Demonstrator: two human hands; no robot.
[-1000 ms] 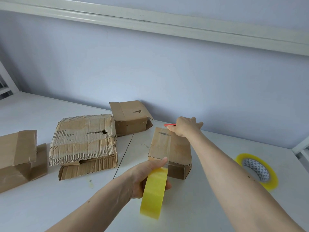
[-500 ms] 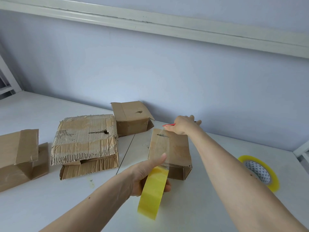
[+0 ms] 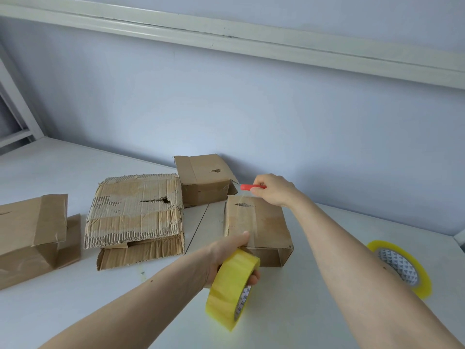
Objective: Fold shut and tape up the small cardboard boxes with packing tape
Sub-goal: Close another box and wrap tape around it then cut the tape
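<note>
Left grip clamped on yellow tape roll; right grip pinching red cutter above small box.

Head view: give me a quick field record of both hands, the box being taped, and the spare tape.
left hand: grips yellow tape roll, thumb on box edge
right hand: holds red tool at far end of box
box being taped: flaps shut, clear strip running along top
spare tape roll: lies flat on table, right of the right forearm
other boxes: three, to the left and behind
</note>
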